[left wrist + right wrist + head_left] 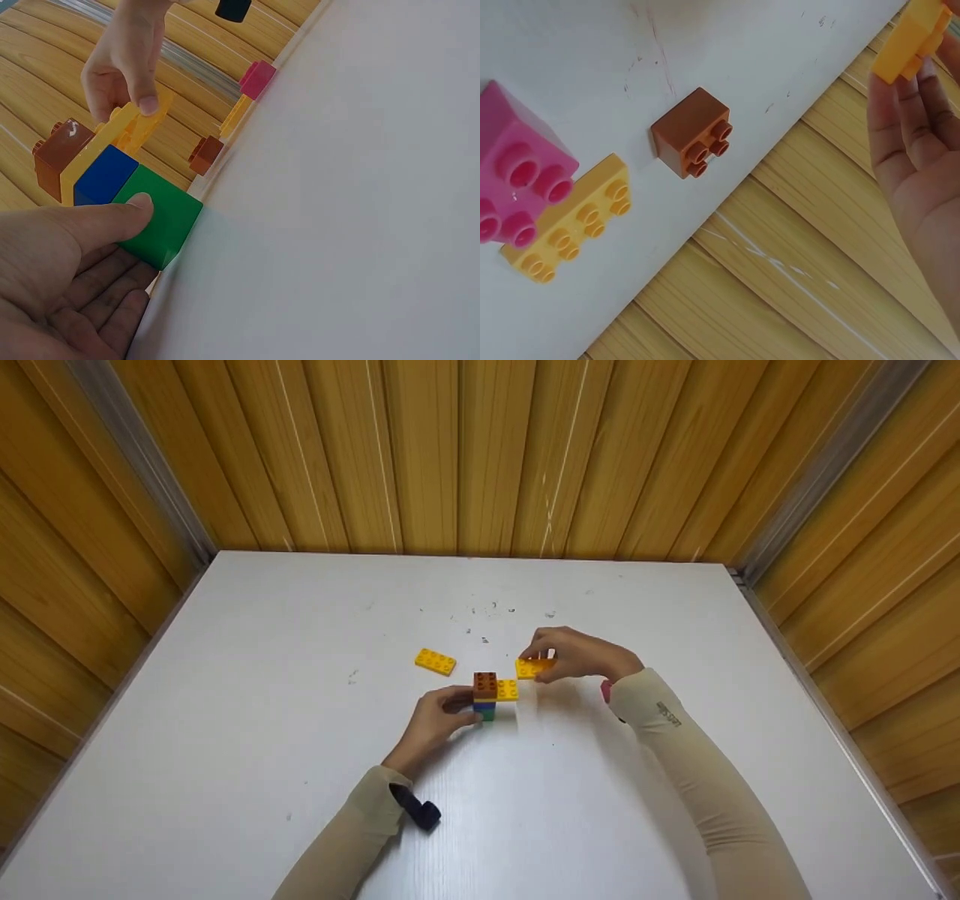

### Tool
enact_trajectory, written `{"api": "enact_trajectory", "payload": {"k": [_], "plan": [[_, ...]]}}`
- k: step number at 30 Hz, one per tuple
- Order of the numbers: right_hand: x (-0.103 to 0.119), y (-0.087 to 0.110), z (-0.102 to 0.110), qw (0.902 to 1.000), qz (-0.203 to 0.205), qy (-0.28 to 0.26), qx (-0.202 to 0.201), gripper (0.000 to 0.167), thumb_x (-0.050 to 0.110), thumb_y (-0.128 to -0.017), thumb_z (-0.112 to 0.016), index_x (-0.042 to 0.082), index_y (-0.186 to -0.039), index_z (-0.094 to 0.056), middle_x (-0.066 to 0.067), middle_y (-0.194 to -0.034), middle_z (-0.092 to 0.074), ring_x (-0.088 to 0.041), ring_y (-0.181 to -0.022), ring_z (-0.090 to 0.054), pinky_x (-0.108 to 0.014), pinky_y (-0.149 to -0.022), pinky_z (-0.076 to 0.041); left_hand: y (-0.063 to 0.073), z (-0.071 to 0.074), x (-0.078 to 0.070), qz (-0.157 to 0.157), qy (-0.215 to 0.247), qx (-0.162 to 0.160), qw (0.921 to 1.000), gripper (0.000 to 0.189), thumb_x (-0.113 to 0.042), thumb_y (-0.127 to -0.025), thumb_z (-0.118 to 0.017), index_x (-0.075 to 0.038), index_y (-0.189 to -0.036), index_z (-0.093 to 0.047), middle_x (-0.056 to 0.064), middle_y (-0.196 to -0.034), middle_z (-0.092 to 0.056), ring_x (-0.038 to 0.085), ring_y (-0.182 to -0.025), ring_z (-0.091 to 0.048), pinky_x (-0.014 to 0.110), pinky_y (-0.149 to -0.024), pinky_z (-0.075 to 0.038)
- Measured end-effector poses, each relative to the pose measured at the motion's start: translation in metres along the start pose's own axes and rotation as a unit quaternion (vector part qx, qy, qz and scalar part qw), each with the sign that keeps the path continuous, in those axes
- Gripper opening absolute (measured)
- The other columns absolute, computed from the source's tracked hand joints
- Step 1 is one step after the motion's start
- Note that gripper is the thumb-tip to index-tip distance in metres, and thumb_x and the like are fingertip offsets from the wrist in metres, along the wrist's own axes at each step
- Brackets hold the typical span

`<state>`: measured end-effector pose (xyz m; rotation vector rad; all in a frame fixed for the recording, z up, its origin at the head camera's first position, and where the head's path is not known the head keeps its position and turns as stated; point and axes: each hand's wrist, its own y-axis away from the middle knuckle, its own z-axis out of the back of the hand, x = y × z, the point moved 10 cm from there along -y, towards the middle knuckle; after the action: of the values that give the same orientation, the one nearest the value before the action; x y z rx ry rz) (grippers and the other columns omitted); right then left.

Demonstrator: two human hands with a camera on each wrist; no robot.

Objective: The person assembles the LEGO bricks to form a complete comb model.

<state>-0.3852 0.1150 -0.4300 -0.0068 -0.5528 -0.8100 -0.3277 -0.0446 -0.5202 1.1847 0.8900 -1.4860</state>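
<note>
My left hand (435, 724) pinches the green brick (161, 214) at the bottom of a small stack on the white table. A blue brick (106, 176) sits on the green one. Above it, a yellow plate (508, 690) juts out to the right, and a brown brick (485, 684) caps its left end. Just right of the stack, my right hand (581, 654) holds another yellow plate (527, 668) between thumb and fingers, raised off the table. In the head view it appears apart from the stack. Part of that plate is hidden by the fingers.
Another yellow plate (435, 661) lies left of and beyond the stack. The right wrist view shows a loose brown brick (690, 131), a pink brick (525, 176) and a yellow piece (577, 217) on the table. Wood-patterned walls (450, 457) border the table's back and sides.
</note>
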Motion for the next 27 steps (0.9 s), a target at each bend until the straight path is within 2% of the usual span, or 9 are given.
{"api": "enact_trajectory", "payload": {"k": [9,23,27], "plan": [[0.007,0.001,0.005,0.9997,0.024,-0.002,-0.005,0.038,0.021,-0.085,-0.072,0.014,-0.122,-0.067,-0.006,-0.111,-0.062,-0.025,-0.108,-0.057,-0.041,-0.094,-0.052,-0.001,0.000,0.001,0.001,0.001,-0.004,1.0000,0.043,-0.008,-0.083,-0.072,-0.008,-0.125,-0.062,0.010,-0.123,-0.066,0.023,-0.116,-0.061,0.039,-0.103,-0.047],[0.022,-0.001,0.010,0.9987,0.046,-0.016,-0.016,0.038,0.020,-0.084,-0.073,0.014,-0.121,-0.068,-0.005,-0.106,-0.062,-0.022,-0.101,-0.057,-0.036,-0.088,-0.053,0.000,0.000,-0.001,-0.009,-0.002,0.000,1.0000,0.044,-0.008,-0.083,-0.072,-0.008,-0.126,-0.062,0.009,-0.124,-0.066,0.022,-0.116,-0.061,0.038,-0.102,-0.048],[0.028,-0.002,0.009,0.9982,0.055,-0.021,-0.012,0.039,0.020,-0.084,-0.073,0.013,-0.122,-0.068,-0.005,-0.107,-0.062,-0.022,-0.102,-0.058,-0.036,-0.089,-0.054,0.000,0.000,-0.002,-0.012,-0.004,0.000,0.9999,0.044,-0.009,-0.084,-0.072,-0.008,-0.126,-0.062,0.010,-0.123,-0.066,0.024,-0.116,-0.061,0.039,-0.103,-0.048]]}}
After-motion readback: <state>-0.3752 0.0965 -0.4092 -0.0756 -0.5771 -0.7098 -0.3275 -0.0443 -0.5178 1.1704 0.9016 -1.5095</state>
